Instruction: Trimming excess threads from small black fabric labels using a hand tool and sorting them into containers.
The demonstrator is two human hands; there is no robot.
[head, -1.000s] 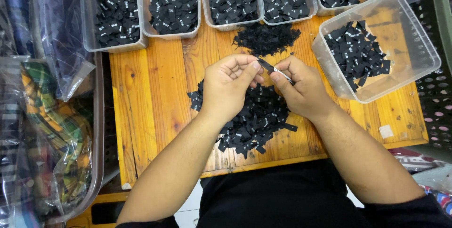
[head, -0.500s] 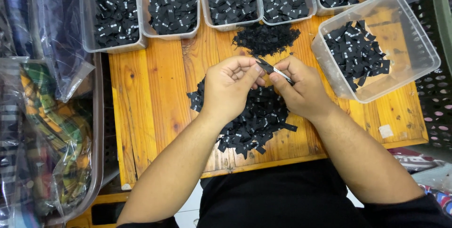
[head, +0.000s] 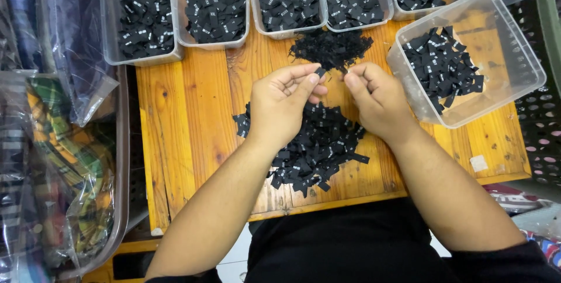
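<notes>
My left hand (head: 284,103) and my right hand (head: 375,98) are raised close together over a wooden table (head: 193,125). Between their fingertips is a small black fabric label (head: 321,72), pinched by the left thumb and forefinger; the right fingertips sit just beside it, and their contact with it is unclear. Below the hands lies a heap of black labels with white print (head: 315,148). A smaller pile of black trimmings (head: 332,47) rests just beyond the fingers.
A clear tub (head: 502,67) holding labels sits tilted at the right. Several clear tubs (head: 143,26) of sorted labels line the far edge. At the left, plastic-bagged fabrics (head: 52,160) fill a tray. A perforated black crate (head: 543,125) borders the right.
The label between my fingers now looks shorter and more tucked in. Both hands stay in nearly the same place above the heap.
</notes>
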